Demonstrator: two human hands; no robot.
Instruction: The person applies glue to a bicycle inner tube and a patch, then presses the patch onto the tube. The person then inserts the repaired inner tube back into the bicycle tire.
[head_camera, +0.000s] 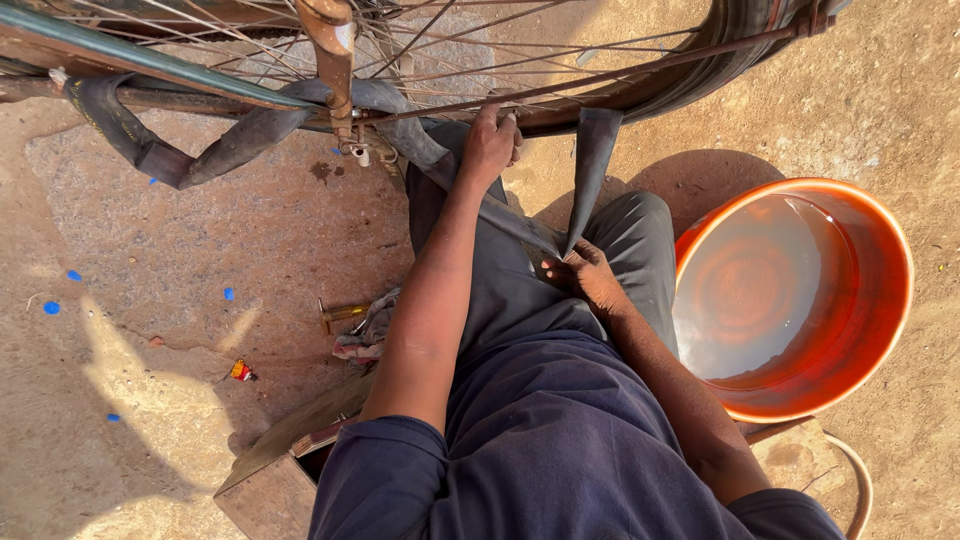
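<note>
Inner tube (592, 170), black and limp, hanging in the middle of the frame from the bicycle wheel (560, 70) at the top down to the lap. Near the bottom left corner, a wooden box (275, 475) on the dirt, partly under the left elbow. Just above it, a crumpled rag (362, 335) and a small brass-coloured piece (too small to tell what). At the right edge, an orange basin (880, 300) holding water, close beside the right knee. Right hand (590, 275) low on the grey trousers, fingers pinched together on the lower end of the tube. Left hand (490, 145) higher up, reaching toward the wheel, fingers curled and clamped around another stretch of the same tube where it meets the rim. Further up, thin spokes fanning across the top of the frame, a rusty frame bar (335, 60) standing upright among them. More slack tube looping off toward the upper left, draped over the frame. Blue specks (74, 275) scattered over the ground at the left.
</note>
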